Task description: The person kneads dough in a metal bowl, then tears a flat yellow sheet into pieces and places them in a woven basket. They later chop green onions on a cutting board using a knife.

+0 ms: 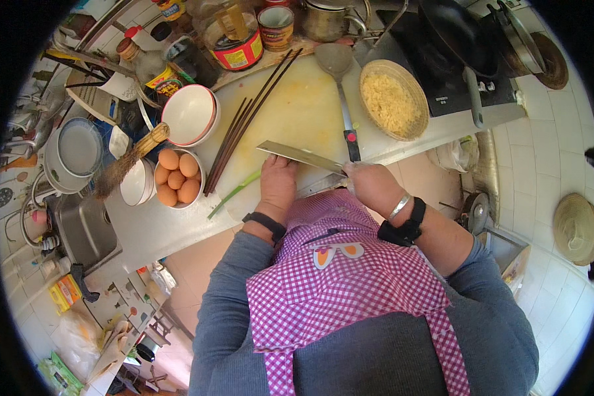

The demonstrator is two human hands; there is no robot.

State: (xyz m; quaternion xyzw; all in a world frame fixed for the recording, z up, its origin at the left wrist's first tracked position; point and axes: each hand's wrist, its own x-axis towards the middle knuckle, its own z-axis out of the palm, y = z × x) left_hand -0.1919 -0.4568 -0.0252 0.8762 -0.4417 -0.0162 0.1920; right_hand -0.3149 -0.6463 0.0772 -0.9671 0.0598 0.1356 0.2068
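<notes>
My right hand [373, 184] grips the handle of a cleaver [302, 155], its broad blade pointing left across the front of a pale cutting board [297, 106]. Just beside the blade, my left hand [278, 182] presses down with curled fingers on a green scallion [235, 194]. The scallion's leafy end sticks out to the left of that hand; the part under the fingers is hidden. Brown chopsticks [242, 133] lie slantwise on the board's left side. A spatula [345, 94] rests on the board beyond my right hand.
A basket of yellow crumbly food [392, 101] stands right of the spatula. Left are a bowl of brown eggs [178, 177], stacked bowls [189, 115] and a brush [133, 158]. A wok [458, 37] sits on the cooktop [440, 96]. Bottles and jars [235, 42] line the back; a sink [86, 230] is far left.
</notes>
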